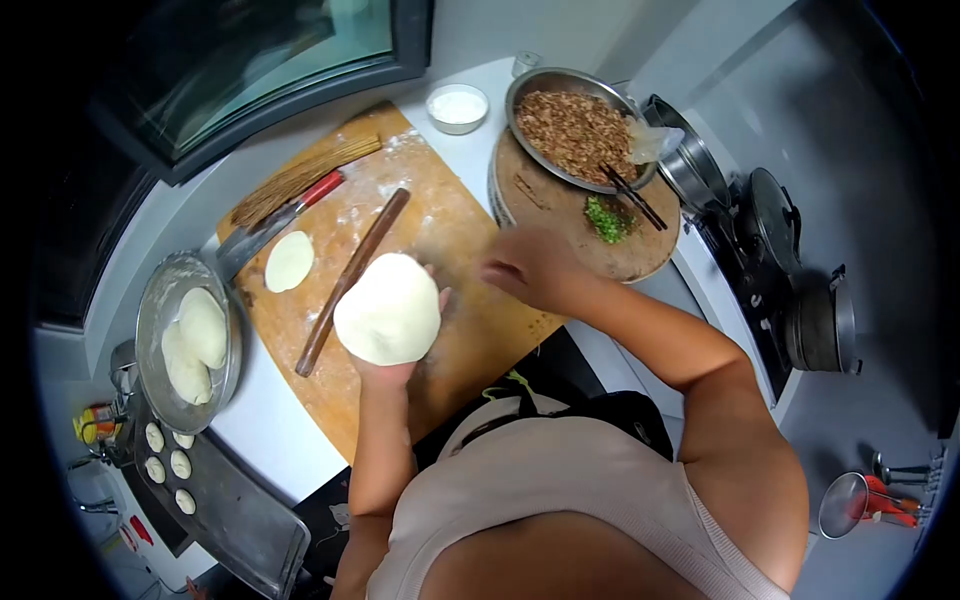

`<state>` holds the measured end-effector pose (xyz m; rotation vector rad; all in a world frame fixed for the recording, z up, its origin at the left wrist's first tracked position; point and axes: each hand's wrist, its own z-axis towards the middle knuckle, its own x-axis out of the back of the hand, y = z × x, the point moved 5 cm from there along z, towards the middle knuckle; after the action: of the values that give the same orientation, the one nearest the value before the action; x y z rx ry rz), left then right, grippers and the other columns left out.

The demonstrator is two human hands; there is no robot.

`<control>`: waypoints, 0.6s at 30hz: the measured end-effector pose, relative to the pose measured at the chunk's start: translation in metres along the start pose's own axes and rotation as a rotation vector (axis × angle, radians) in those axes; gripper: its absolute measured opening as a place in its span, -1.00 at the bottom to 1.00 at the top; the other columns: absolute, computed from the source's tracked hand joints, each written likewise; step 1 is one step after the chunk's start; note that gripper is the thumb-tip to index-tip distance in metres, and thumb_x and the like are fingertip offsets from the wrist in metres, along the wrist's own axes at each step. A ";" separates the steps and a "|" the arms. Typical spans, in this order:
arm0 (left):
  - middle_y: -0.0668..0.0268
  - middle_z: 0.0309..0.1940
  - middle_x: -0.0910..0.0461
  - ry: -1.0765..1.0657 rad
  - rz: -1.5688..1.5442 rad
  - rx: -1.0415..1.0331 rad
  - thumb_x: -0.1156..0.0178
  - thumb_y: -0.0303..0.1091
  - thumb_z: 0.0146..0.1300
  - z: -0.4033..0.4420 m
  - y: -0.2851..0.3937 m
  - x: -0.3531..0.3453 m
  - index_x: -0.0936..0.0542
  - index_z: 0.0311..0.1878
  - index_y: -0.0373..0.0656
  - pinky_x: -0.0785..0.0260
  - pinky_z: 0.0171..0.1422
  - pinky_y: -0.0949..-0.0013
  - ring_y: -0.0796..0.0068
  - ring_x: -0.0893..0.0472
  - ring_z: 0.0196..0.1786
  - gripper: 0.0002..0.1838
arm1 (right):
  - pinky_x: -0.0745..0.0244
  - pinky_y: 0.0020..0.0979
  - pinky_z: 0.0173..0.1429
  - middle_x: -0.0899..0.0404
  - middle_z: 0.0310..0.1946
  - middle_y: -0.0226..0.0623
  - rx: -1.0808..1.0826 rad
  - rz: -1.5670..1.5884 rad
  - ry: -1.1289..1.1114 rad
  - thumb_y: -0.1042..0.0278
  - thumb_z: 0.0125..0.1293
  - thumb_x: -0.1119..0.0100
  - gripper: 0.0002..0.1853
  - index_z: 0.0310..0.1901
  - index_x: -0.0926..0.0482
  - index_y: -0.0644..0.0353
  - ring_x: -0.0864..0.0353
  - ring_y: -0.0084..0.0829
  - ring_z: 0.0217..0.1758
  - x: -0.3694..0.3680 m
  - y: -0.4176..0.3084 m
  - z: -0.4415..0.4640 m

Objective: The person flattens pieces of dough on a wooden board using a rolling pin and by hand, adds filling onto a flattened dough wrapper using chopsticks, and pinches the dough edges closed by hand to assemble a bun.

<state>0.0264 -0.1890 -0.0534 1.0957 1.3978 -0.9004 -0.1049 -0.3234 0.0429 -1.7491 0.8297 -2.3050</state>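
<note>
A round, flat sheet of dough lies on my left hand, which is under it and mostly hidden; a few fingertips show at its right edge. My right hand is over the right side of the wooden board, blurred, with its fingers curled; what it holds, if anything, cannot be made out. A dark rolling pin lies on the board just left of the dough. Another flat dough piece rests farther left, near a knife with a red handle.
A metal bowl of meat filling, dark chopsticks and chopped greens are on a round board. A bowl of dough and a tray stand left. Behind are a straw brush and a white powder bowl.
</note>
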 end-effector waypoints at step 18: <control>0.12 0.24 -0.46 0.352 -0.012 -0.320 0.14 -0.05 0.37 0.088 -0.133 0.017 -0.43 0.27 -0.16 -0.21 0.41 -0.10 0.04 -0.42 0.29 -0.47 | -0.46 -0.32 -0.13 -0.49 -0.21 -0.20 0.111 -0.056 0.144 0.57 0.08 -0.20 -0.64 -0.03 -0.58 0.12 -0.55 -0.21 -0.15 0.103 0.248 -0.100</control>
<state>-0.0747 -0.3080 -0.0878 1.0294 1.7681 -0.4798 -0.2837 -0.5402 -0.0104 -1.5969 0.6666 -2.4859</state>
